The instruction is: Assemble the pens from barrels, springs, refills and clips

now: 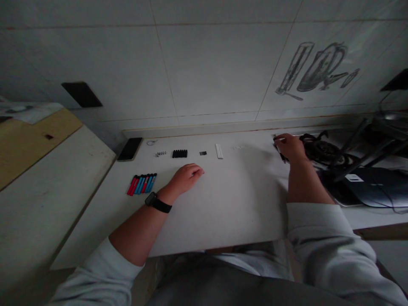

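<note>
The right hand (291,146) reaches to the far right part of the desk (223,204), its grip curled around a thin dark stick-like thing (282,156) (too dim to tell what it is) whose end pokes out below the fingers toward the person. Just to the right of that hand lies a tangle of black cables (321,149), and past it a dark laptop (372,187) under a slanted stand.

The left hand (188,176) rests palm down on the desk, fingers loosely bent and holding nothing; a black watch (156,202) circles its wrist. Left of it, near but apart, lies a row of red and blue markers (142,184).

Along the far edge sit a phone (129,149), small springs (161,154), a black ridged block (179,153), a tiny black piece (203,153) and a white strip (219,151). Between the two hands the desk surface is bare, wide room down to the near edge.
</note>
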Action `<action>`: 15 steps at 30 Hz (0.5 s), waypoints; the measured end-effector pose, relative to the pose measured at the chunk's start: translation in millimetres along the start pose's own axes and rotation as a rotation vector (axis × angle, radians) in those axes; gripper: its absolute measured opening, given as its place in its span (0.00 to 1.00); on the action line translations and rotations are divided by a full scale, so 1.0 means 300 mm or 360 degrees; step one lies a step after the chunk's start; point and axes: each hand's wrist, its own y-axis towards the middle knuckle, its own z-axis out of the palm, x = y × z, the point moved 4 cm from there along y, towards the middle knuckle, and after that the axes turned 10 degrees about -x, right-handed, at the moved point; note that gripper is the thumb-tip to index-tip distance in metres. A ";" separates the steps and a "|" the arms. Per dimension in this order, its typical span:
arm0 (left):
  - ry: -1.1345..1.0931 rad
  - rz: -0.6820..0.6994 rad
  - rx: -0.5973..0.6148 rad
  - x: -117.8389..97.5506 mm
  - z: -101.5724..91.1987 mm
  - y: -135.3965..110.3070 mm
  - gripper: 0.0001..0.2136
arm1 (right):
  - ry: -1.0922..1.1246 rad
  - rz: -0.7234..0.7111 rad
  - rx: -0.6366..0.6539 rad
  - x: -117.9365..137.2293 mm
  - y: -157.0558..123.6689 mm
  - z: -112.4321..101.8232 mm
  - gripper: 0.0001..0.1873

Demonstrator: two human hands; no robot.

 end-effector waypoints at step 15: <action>-0.0003 -0.0006 0.0006 -0.002 0.000 0.000 0.12 | -0.0458 -0.0014 0.0221 -0.031 -0.014 0.086 0.12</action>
